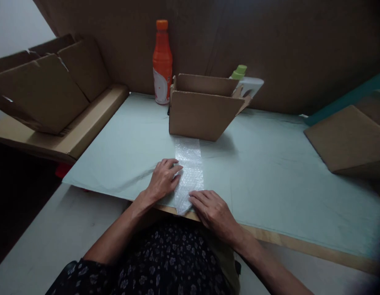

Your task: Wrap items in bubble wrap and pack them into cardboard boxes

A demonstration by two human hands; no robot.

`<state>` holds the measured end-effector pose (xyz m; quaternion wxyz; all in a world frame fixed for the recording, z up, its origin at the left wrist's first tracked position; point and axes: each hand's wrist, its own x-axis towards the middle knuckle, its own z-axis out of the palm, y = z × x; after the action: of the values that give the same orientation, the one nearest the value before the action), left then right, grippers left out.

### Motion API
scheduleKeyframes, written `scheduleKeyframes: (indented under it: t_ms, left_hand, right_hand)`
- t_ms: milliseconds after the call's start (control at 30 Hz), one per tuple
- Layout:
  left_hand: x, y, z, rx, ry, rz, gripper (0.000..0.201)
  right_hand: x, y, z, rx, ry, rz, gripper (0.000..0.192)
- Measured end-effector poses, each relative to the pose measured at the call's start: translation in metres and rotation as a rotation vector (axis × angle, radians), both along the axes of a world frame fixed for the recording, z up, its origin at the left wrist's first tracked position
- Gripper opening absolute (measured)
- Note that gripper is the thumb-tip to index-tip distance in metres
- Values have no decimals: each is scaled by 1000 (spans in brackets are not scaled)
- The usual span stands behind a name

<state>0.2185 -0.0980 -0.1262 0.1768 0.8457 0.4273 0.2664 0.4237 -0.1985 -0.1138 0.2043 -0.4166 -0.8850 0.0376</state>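
Pale green tabletop (pixel 269 172) holds a bubble wrap strip (pixel 189 172), its long axis running from the person toward an open cardboard box (pixel 202 108). Left hand (pixel 163 178) presses flat on its left edge; right hand (pixel 212 211) flat on the near end.

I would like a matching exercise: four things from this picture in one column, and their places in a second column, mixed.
Things:
1. orange bottle
2. open cardboard box
3. bubble wrap strip
4. left hand

Places:
A. flat on the table, running from the box to the near edge
B. resting on the strip's left side
C. upright at the back, left of the box
D. mid-table, beyond the strip

Pairs: 1-C, 2-D, 3-A, 4-B
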Motion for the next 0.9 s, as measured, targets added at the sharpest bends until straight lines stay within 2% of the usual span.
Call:
scheduleKeyframes:
  t_ms: [67, 133, 200, 267, 367, 433, 500, 533, 633, 700, 767, 833, 900]
  left_hand:
    - [-9, -7, 4, -72, -207, -37, 31]
    - [-18, -15, 9, -258, -393, -145, 42]
    - [-22, -21, 14, -443, -467, -216, 61]
    - [-18, -23, 15, -508, -436, -156, 75]
    - [-2, -20, 11, -491, -335, 58, 65]
    - [7, -16, 7, -476, -282, 135, 62]
    - [12, -13, 3, -452, -231, 157, 68]
    - [13, -13, 2, -437, -205, 161, 71]
    - [14, -12, 1, -386, -127, 182, 70]
    - [15, -10, 2, -369, -67, 194, 70]
    - [16, -6, 3, -374, -5, 177, 71]
    - [18, -3, 4, -377, 43, 143, 69]
    - [19, -2, 5, -341, 63, 130, 64]
  right_hand:
    - [4, 11, 3, -104, 81, -30, 20]
    - [10, 26, 11, -280, 184, -74, 17]
    - [15, 44, 19, -468, 289, -104, 17]
    - [19, 60, 23, -601, 383, -120, 18]
    - [22, 73, 20, -676, 533, -169, 26]
    - [25, 73, 13, -690, 606, -220, 45]
    - [28, 68, 5, -663, 627, -268, 60]
    - [29, 65, 1, -630, 625, -290, 62]
    - [28, 57, -7, -494, 595, -354, 51]
    - [25, 52, -6, -312, 519, -408, 44]
    - [22, 45, -2, -52, 391, -428, 38]
    - [20, 37, 2, 129, 242, -346, 32]
    - [17, 33, 4, 142, 99, -209, 30]
